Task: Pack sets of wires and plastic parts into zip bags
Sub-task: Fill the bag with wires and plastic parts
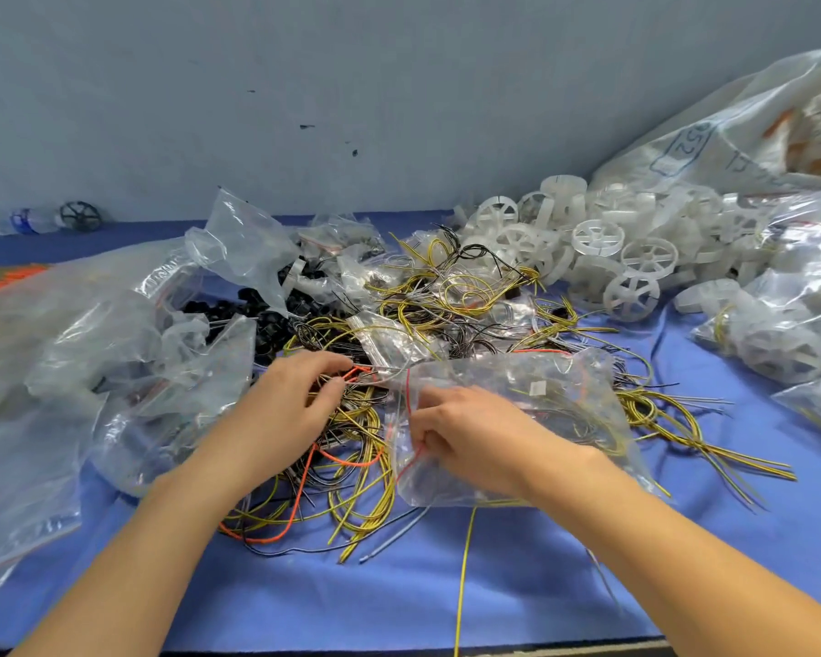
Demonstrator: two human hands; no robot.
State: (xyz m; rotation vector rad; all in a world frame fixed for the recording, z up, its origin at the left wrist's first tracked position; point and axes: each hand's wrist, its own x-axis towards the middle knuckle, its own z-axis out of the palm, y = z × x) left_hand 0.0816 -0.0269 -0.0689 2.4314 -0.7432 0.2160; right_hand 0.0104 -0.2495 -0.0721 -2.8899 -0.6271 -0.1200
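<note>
While we hold its mouth, the zip bag point(532, 395) lies atop the wires point(361, 448) on the blue surface point(399, 595).
Our right hand point(465, 436) pinches the bag's red-striped opening; our left hand point(290, 405) pinches a few strands beside it. White plastic wheels point(598, 244) heap behind.

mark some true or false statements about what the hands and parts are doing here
1. The right hand grips the mouth of a clear zip bag. True.
2. The left hand lies flat on bare cloth. False: its fingertips pinch wires in the tangle.
3. The white plastic wheels are heaped at the far right of the table. True.
4. The zip bag is stuffed with white wheels. False: no wheels show in it, only wires seen through the plastic.
5. A black wheel sits by a bottle at the far left. True.
</note>
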